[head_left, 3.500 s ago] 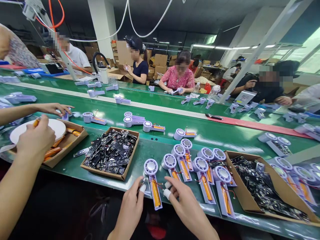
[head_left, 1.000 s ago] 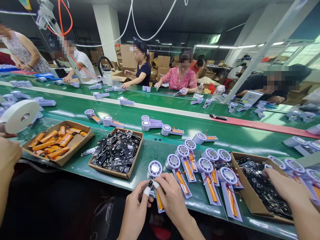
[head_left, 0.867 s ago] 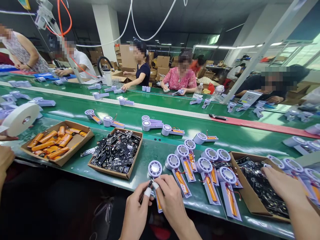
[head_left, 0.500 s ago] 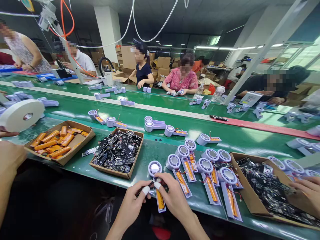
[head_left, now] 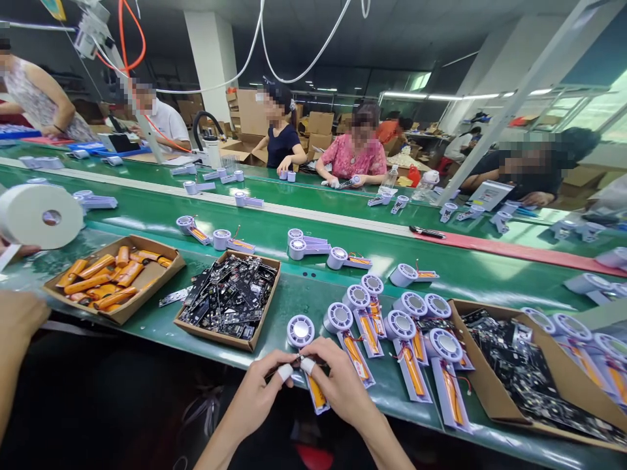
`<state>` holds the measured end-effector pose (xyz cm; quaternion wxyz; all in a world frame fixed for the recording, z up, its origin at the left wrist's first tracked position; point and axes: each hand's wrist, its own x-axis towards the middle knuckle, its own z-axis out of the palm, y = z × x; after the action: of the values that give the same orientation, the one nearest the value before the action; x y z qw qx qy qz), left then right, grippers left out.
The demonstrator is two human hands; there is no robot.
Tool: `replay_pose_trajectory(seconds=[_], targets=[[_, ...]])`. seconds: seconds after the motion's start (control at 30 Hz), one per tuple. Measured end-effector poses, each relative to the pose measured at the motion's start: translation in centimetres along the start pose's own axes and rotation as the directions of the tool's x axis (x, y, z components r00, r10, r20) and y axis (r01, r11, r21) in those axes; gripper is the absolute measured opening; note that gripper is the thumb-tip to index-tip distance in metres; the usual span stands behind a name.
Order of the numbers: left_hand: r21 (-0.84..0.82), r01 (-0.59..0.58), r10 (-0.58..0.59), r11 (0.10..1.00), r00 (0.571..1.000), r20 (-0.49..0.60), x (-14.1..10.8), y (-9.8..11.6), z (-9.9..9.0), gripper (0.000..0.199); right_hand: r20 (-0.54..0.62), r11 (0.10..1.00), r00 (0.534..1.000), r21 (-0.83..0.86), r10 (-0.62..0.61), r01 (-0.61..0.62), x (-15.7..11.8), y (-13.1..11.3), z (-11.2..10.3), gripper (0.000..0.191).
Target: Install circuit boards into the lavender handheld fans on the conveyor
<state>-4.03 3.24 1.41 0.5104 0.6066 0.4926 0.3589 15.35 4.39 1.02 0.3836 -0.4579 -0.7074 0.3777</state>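
Head view: the left hand (head_left: 257,395) pinches a small dark piece (head_left: 274,373) between white-taped fingertips (head_left: 285,372) beside the orange battery (head_left: 317,393) of a lilac handheld fan (head_left: 300,331) on the green conveyor table (head_left: 294,294); the right hand (head_left: 337,385) curls alongside, its grip unclear.
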Motion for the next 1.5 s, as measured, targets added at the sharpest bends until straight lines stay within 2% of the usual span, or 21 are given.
replay_pose_trajectory(seconds=[0.13,0.23,0.33,0.43,0.5,0.57,0.67,0.77,0.83,0.93,1.07,1.17,1.3,1.4,1.5], targets=[[0.053,0.027,-0.024,0.998,0.999,-0.044,-0.4,0.8,0.1,0.031,-0.061,0.991,0.99,0.05,0.13,-0.127,-1.3,0.5,-1.9,0.032],[0.107,0.023,-0.018,0.994,0.999,-0.044,-0.7,0.9,0.2,0.035,-0.012,0.98,0.98,-0.034,0.197,-0.197,-2.5,-0.2,-2.8,0.038],[0.199,-0.014,0.02,0.98,1.0,-0.025,-0.9,0.5,0.5,0.037,0.078,0.977,0.984,-0.152,0.16,-0.147,-2.8,-1.5,-3.0,0.044],[0.324,-0.069,0.08,0.944,0.997,-0.021,-1.0,0.2,1.0,0.042,0.116,0.973,0.991,-0.229,0.068,-0.04,-2.3,-2.0,-2.8,0.037],[0.409,-0.102,0.115,0.907,0.993,-0.007,-1.0,0.3,1.3,0.048,0.105,0.968,0.993,-0.252,0.046,-0.018,-1.9,-1.8,-2.7,0.031],[0.487,-0.102,0.107,0.867,0.994,0.018,-1.1,0.7,1.6,0.054,0.047,0.968,0.997,-0.247,0.055,-0.042,-1.6,-1.5,-2.6,0.026],[0.602,-0.087,0.071,0.794,0.996,0.051,-1.3,1.2,1.8,0.058,-0.092,0.982,0.985,-0.107,0.144,-0.153,-1.2,-1.4,-2.2,0.02],[0.688,-0.128,0.096,0.715,0.992,0.085,-1.6,1.0,2.0,0.062,-0.167,0.948,0.943,0.189,0.289,-0.257,-0.6,-1.9,-1.2,0.023],[0.727,-0.144,0.116,0.672,0.989,0.089,-1.8,0.6,2.2,0.063,-0.189,0.899,0.918,0.344,0.348,-0.27,-0.2,-2.3,-0.4,0.025],[0.752,-0.142,0.133,0.644,0.988,0.072,-2.0,0.2,2.7,0.063,-0.19,0.858,0.91,0.446,0.369,-0.255,0.3,-2.8,0.8,0.026],[0.714,-0.095,0.117,0.693,0.993,0.019,-2.1,0.0,3.4,0.059,-0.147,0.844,0.923,0.474,0.355,-0.249,0.3,-2.4,2.2,0.026],[0.645,-0.086,0.124,0.76,0.992,-0.013,-2.1,-0.2,3.6,0.059,-0.169,0.909,0.942,0.358,0.289,-0.214,0.0,-1.9,2.6,0.022],[0.557,-0.141,0.166,0.818,0.986,0.005,-1.8,-0.3,3.6,0.062,-0.157,0.984,0.977,0.121,0.147,-0.129,-0.5,-1.8,1.7,0.017],[0.496,-0.184,0.191,0.849,0.981,0.036,-1.4,-0.1,3.3,0.064,-0.109,0.996,0.993,0.081,0.048,-0.039,-0.5,-2.1,0.6,0.018],[0.426,-0.201,0.216,0.882,0.976,0.013,-1.1,-0.1,3.0,0.062,-0.097,0.996,0.994,0.078,0.043,-0.035,-0.6,-2.0,0.0,0.018]])
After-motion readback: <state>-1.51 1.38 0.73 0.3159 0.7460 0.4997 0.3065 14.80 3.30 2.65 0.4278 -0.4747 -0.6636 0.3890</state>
